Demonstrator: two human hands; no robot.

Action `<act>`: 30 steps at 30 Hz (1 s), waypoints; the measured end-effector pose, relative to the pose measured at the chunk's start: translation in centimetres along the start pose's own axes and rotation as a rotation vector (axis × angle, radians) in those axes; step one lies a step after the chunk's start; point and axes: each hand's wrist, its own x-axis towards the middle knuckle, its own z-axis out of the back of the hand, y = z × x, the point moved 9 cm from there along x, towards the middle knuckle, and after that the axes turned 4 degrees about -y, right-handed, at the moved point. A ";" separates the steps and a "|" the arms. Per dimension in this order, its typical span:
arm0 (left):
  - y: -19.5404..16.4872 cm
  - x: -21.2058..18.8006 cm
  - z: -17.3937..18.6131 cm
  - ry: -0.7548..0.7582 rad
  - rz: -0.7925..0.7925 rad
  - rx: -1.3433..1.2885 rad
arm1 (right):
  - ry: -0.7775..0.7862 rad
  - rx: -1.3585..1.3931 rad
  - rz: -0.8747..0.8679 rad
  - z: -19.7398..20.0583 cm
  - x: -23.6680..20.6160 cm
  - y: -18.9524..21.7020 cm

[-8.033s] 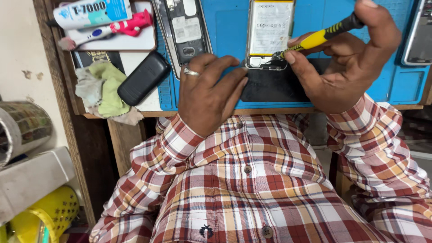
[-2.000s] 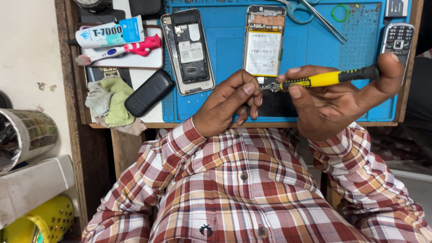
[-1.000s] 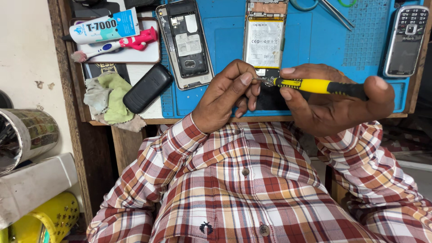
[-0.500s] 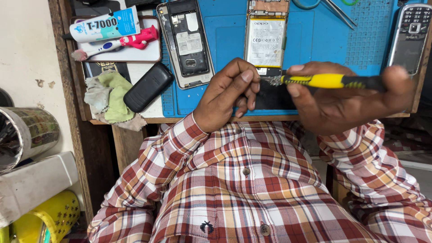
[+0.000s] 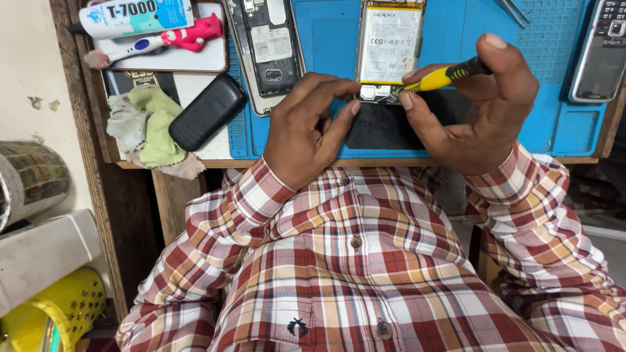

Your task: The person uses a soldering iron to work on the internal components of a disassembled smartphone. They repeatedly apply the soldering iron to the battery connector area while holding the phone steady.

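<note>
Up close — two hands (image 5: pixel 313 127), one yellow screwdriver (image 5: pixel 443 77), one opened phone (image 5: pixel 390 49).

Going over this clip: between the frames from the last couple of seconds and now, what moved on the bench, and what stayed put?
The right hand swung the yellow screwdriver from lying level, tip left, to angled down, its tip now at the lower end of the opened phone. The left hand left the tip and now rests on the blue mat beside that phone. The grip on the screwdriver stayed. The second opened phone, black phone and cloth did not move.
</note>
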 end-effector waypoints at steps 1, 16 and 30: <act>0.2 0.0 -0.2 0.011 0.020 -0.006 | 0.001 -0.024 -0.001 0.0 0.0 0.1; 0.9 0.4 -0.5 0.054 0.041 -0.009 | 0.004 -0.016 -0.016 -0.3 0.4 -0.1; 0.7 0.4 -0.5 0.060 0.031 0.010 | 0.044 -0.040 -0.029 -0.3 1.4 0.2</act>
